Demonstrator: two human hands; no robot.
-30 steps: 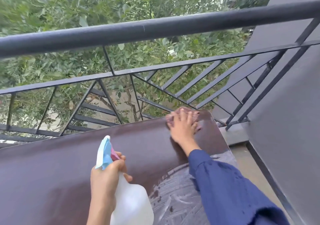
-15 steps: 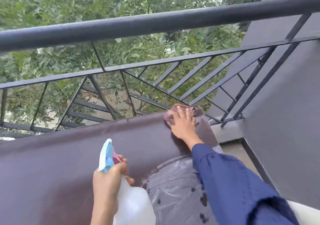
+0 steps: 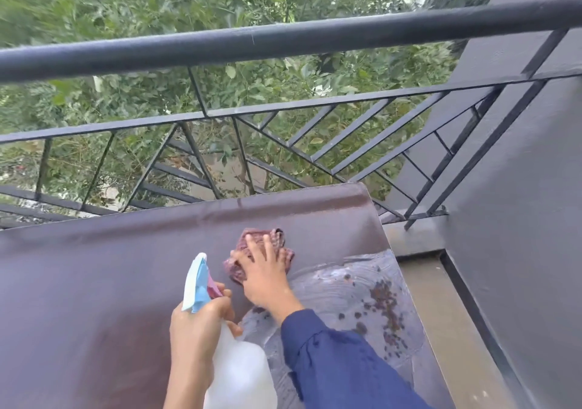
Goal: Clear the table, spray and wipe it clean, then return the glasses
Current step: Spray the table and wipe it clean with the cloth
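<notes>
A dark brown table (image 3: pixel 94 267) fills the lower left and middle of the head view. My left hand (image 3: pixel 198 323) grips a white spray bottle (image 3: pixel 239 374) with a pale blue and pink nozzle, held upright above the table. My right hand (image 3: pixel 264 270), in a dark blue sleeve, presses flat with spread fingers on a reddish-brown cloth (image 3: pixel 248 241) lying on the tabletop. A wet smeared patch (image 3: pixel 346 298) with dark specks covers the table's right part. No glasses are in view.
A black metal railing (image 3: pixel 283 40) runs along the table's far edge, with green trees beyond. A grey wall (image 3: pixel 519 219) stands at the right. Between table and wall lies a narrow strip of floor (image 3: pixel 441 314).
My right hand has drawn the cloth back from the far right corner toward the middle of the table. The bottle in my left hand has barely moved.
</notes>
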